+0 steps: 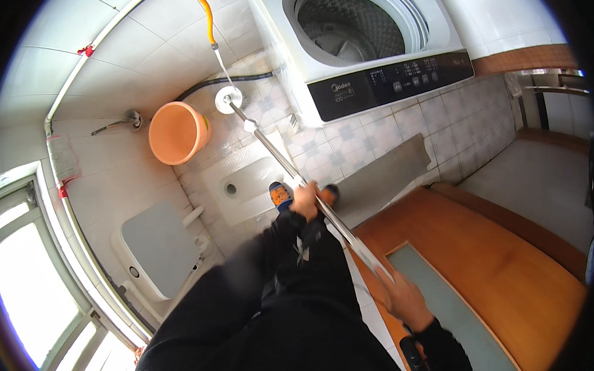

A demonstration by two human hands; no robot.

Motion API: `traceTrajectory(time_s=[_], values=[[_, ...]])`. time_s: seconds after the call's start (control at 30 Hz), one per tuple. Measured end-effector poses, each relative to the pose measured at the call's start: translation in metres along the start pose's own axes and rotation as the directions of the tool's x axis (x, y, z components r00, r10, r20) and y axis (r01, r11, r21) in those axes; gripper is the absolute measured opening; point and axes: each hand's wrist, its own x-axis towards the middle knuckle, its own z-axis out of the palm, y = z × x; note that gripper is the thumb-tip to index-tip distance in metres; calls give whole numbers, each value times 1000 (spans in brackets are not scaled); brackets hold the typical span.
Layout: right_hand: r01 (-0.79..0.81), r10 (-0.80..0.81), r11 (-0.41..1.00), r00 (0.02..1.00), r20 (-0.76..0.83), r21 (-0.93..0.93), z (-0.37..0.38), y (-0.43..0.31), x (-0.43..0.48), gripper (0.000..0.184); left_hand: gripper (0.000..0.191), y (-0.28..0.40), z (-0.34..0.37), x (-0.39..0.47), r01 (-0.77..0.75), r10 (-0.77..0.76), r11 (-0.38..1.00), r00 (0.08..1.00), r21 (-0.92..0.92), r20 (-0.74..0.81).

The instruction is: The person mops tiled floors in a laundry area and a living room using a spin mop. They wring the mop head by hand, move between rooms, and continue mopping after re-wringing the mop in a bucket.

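A metal mop pole [332,218] slants across the view, gripped in both my hands. My left hand [305,201] is closed around its middle, above my slippers [280,195]. Further down, my right hand [405,298] holds the white grip [367,256] at the near end. At the far end, the round white mop plate [222,107] is at the tiled floor, left of the washing machine. A yellow hose [209,21] pours a stream of water [222,64] down by that plate. Whether mop strands are under the plate cannot be seen.
An orange bucket [173,133] stands left of the mop plate, by a black drain hose [218,81]. A squat toilet [249,180] is set in the floor. The Midea washing machine [303,93] has its lid up. A wooden door [459,258] is at right, a grey cistern [155,249] at left.
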Motion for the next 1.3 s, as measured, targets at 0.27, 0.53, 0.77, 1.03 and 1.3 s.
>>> traceTrajectory(time_s=[0.27,0.53,0.77,1.03,1.3], values=[[-108,119,990,983,138,-87,24,-26,24,75,21,10,-37,57,-6,-7,999,960,47,278],[-26,33,994,997,63,-102,-7,-1,-33,68,13,-45,-7,-15,-18,18,1000,991,0,133],[-5,4,1000,998,-56,-29,36,-15,27,71,19,39,-22,41,15,-25,913,999,408,21],[-176,200,977,955,218,-122,-13,-3,-37,70,19,-67,13,-19,14,-2,994,994,-107,106],[-34,36,997,999,23,-69,4,-14,30,71,22,25,-5,55,-86,4,866,986,493,164]])
